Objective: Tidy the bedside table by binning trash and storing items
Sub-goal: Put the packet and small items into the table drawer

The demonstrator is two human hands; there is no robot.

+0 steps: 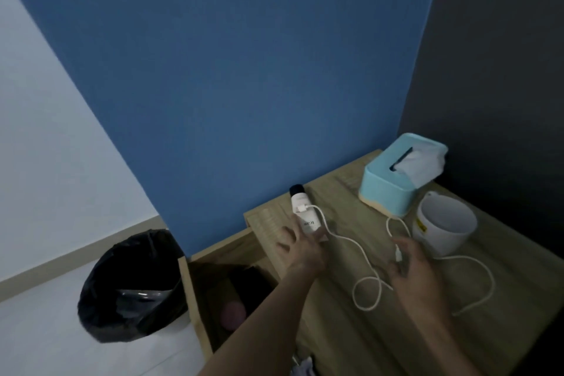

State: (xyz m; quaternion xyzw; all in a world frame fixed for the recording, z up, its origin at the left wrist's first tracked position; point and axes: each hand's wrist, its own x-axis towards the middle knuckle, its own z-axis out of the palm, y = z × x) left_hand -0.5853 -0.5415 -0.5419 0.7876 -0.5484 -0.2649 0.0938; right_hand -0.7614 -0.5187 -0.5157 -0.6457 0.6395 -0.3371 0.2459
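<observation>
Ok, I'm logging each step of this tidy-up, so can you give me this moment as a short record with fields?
surface: wooden bedside table
left hand: fingers on a white bottle with a dark cap, grip not clearly closed
right hand: open, fingers spread by the white cable
cable: loose loops across the table, one end lying over the bottle
other items: blue tissue box, white cup
bin: black-lined trash bin on the floor, left of the table

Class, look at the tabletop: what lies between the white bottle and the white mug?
In the head view, the white charging cable loops across the wooden table between the bottle and the mug; otherwise that stretch is bare.
</observation>
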